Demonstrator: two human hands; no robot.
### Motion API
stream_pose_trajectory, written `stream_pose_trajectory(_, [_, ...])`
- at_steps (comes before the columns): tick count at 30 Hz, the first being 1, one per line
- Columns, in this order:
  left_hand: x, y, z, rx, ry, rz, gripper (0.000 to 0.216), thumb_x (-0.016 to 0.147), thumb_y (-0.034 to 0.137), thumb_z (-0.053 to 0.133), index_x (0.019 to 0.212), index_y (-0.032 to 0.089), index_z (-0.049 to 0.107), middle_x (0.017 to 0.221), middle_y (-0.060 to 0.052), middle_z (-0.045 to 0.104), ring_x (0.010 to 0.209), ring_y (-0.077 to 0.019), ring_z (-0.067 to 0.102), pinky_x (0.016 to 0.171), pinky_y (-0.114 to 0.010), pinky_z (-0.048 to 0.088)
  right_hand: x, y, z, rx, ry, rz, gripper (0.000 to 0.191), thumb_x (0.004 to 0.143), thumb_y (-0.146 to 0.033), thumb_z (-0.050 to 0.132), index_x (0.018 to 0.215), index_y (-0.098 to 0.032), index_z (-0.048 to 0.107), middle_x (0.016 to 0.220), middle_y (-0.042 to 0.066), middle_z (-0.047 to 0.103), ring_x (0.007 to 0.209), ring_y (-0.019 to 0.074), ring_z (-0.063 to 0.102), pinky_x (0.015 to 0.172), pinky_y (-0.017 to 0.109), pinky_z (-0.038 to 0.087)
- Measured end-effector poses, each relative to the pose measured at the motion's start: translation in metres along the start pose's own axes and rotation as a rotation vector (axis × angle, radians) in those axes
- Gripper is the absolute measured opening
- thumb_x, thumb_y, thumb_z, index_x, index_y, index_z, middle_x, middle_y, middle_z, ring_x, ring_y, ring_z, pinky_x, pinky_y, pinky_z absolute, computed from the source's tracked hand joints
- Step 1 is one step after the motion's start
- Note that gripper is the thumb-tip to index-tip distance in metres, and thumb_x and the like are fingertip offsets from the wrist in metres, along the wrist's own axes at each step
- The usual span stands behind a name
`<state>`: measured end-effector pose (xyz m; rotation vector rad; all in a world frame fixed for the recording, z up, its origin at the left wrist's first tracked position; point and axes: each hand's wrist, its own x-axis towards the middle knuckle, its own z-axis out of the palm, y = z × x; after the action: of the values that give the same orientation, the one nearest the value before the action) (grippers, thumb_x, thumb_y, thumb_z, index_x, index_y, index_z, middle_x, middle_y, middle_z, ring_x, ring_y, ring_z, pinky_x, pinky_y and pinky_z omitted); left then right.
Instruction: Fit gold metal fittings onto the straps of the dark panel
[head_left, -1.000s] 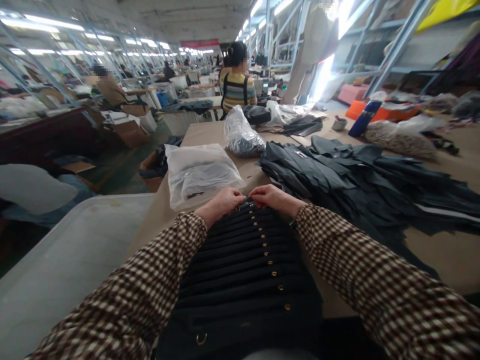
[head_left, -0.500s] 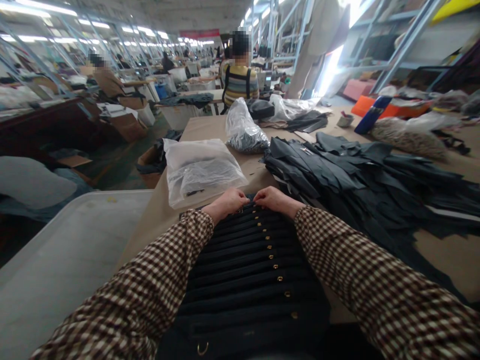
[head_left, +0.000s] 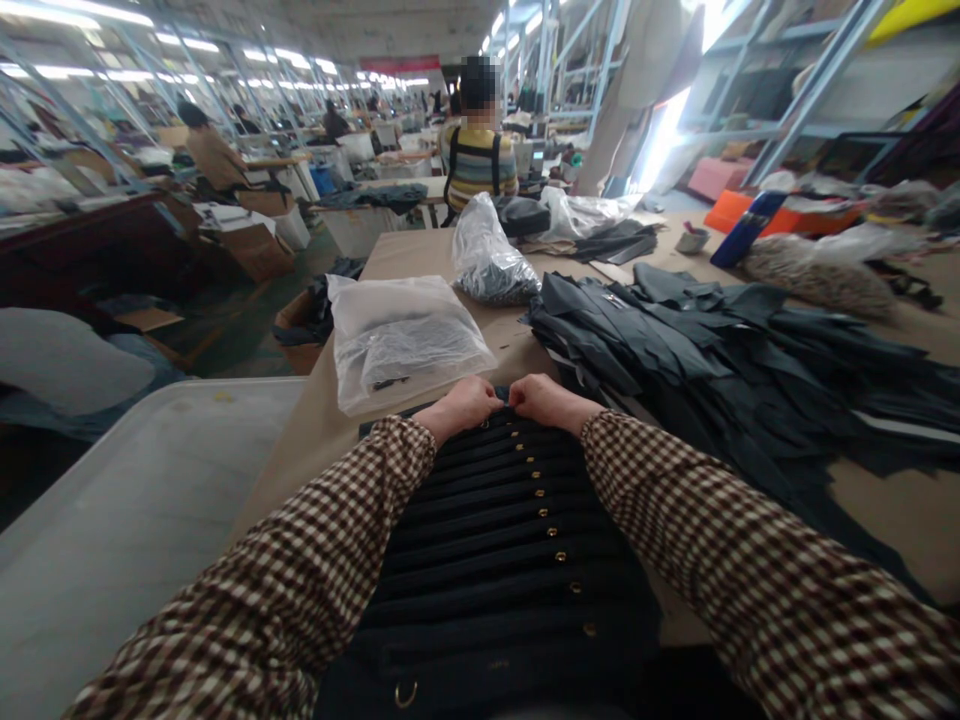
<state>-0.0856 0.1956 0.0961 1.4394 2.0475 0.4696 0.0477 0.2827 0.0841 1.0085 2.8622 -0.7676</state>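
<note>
No text, label, brand or number can be read; the red banner [head_left: 398,63] is too blurred

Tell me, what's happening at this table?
A person in checked sleeves works at a long brown table in a busy workshop. Both hands, left hand and right hand, are closed side by side on the far end of a row of black straps, each with a small gold stud. To the right lies a pile of dark pieces; ahead are two plastic bags. Other people work at tables farther back.
</note>
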Motion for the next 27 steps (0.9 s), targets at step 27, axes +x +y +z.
stream_pose_trajectory(27, [-0.031, -0.01, -0.023, -0.378, 0.007, -0.021, 0.018, 0.082, 0.03, 0.058, 0.082, 0.014, 0.065, 0.054, 0.004, 0.047, 0.041, -0.0068, 0.041, 0.037, -0.019, 0.027, -0.006, -0.01, -0.006, 0.221, 0.171, 0.088, 0.016, 0.076, -0.011, 0.057, 0.082, -0.013, 0.071, 0.08, 0.007, 0.069, 0.072, 0.0142, 0.06, 0.065, 0.022, 0.045])
